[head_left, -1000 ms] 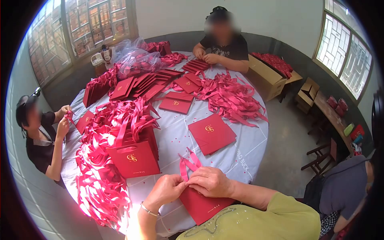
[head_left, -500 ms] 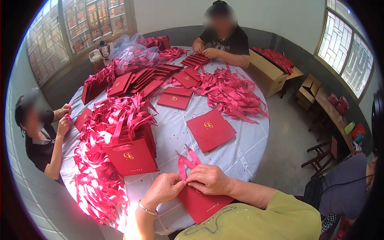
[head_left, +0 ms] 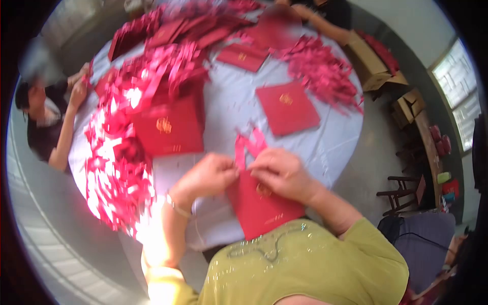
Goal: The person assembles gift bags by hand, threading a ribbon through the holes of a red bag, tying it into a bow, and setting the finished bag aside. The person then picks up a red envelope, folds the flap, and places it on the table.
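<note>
A flat red paper bag (head_left: 262, 213) with a gold logo lies at the table's near edge, against my green shirt. Two ends of its pink ribbon (head_left: 240, 152) stick up past its top edge. My left hand (head_left: 211, 175), with a bangle at the wrist, is closed in a pinch at the foot of the left ribbon strand. Just beside it, my right hand (head_left: 282, 175) pinches the ribbon at the bag's top edge and covers part of the bag. Blur and the fingers hide the exact grip points.
A stack of red bags (head_left: 170, 127) stands at left, beside heaped pink ribbons (head_left: 119, 168). More flat bags (head_left: 287, 108) and a ribbon pile (head_left: 325, 71) lie farther off. Co-workers sit at left and at the far side. Cardboard boxes (head_left: 373, 66) and a stool (head_left: 404, 190) stand right.
The view has tilted downward, so the table appears higher. My hands have drawn slightly apart at the bag's top edge, and the gold logo on the bag now shows.
</note>
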`<state>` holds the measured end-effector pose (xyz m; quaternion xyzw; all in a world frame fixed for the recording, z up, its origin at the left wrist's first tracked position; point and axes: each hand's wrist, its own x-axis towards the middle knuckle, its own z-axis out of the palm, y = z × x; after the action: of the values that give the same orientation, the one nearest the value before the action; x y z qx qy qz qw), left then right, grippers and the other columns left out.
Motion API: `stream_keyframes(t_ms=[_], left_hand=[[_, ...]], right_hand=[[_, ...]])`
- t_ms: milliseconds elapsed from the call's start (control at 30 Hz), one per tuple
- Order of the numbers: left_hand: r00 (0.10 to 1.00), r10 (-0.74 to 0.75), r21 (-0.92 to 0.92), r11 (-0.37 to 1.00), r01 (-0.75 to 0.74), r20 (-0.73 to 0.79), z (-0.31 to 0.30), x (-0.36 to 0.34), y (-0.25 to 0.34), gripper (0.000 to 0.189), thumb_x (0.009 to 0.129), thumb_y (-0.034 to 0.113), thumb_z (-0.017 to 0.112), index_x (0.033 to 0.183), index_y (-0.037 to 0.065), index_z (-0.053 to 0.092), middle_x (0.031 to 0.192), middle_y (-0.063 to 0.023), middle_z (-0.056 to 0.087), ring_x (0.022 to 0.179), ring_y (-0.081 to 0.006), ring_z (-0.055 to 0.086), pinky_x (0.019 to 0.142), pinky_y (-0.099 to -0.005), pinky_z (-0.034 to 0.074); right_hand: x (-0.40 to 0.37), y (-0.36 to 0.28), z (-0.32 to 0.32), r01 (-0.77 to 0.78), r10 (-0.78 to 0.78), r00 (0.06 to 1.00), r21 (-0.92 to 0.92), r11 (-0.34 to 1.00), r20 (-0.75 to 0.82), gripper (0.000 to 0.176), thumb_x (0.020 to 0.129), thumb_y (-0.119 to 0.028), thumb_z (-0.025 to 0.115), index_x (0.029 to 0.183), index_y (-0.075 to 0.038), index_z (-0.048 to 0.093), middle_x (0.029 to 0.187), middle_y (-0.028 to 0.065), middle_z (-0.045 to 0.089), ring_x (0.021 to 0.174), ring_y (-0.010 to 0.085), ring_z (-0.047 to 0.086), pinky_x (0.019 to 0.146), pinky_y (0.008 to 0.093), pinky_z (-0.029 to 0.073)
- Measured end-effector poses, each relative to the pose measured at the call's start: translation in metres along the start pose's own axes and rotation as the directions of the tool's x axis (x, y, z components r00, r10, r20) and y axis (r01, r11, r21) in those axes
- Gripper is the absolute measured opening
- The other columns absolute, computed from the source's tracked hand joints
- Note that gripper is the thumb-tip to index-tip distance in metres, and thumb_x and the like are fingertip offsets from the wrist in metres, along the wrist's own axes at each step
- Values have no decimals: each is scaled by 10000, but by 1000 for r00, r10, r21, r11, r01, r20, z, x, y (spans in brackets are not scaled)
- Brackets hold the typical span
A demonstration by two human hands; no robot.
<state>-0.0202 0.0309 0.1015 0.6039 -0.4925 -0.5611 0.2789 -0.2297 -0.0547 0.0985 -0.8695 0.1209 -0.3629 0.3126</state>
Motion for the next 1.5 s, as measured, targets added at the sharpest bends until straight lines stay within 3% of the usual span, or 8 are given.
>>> stream_keyframes(t_ms=[167,267,467,800,1000,1367,1433,1500], left_hand=[[995,-85,-46,995,88,53,-6,1,5,136,950,119,610,961,1,676,698,33,586,524,-61,529,467,-254,447],[991,-92,-41,995,96,92,-9,1,3,148,955,135,612,980,9,685,701,36,586,517,-57,505,469,-247,436],[983,-28,-153,987,56,179,-9,-2,5,175,969,179,604,993,31,694,692,58,569,515,-39,465,468,-219,396],[991,-25,-163,986,46,129,-8,0,5,150,959,151,595,966,30,683,651,26,551,500,-67,463,448,-263,385],[995,-42,-158,986,55,85,-7,-1,7,158,956,148,597,960,22,691,648,20,561,495,-70,467,448,-264,390],[1000,11,-26,1000,-10,3,-2,-6,10,157,910,128,599,930,18,710,642,8,585,510,-81,529,448,-270,434],[999,3,-43,999,-4,-33,-3,-6,10,161,915,132,612,959,20,719,635,14,576,507,-76,522,449,-261,440],[999,4,-55,998,-6,-33,-1,-8,12,161,919,133,615,967,21,721,628,17,569,505,-74,516,449,-263,441]], right_hand=[[-1,0,-10,-156,155,988,127,979,19,160,797,62,721,945,6,698,875,118,689,784,236,674,698,317,528],[-3,-1,-10,-137,136,991,73,988,17,167,780,65,727,932,2,695,869,120,690,775,240,674,693,318,526],[-5,-4,-6,76,-70,997,-156,985,39,181,725,7,754,886,-47,691,836,80,685,760,258,667,680,358,520],[-4,-8,2,153,-143,987,-152,976,76,241,703,22,790,901,-46,669,816,85,675,725,264,656,641,360,497],[-5,-8,8,168,-148,984,-236,957,102,169,743,-36,753,881,-59,658,842,72,655,767,242,652,653,357,499],[1,-34,21,133,-15,971,-487,863,239,75,758,-31,647,773,-49,576,724,98,560,680,264,588,652,372,477],[10,-29,16,97,10,976,-477,873,217,46,771,-44,639,793,-35,600,726,112,589,678,288,613,636,392,498],[16,-28,14,-83,145,968,-287,954,205,59,778,-58,633,812,-12,618,722,137,614,667,327,633,610,427,517]])
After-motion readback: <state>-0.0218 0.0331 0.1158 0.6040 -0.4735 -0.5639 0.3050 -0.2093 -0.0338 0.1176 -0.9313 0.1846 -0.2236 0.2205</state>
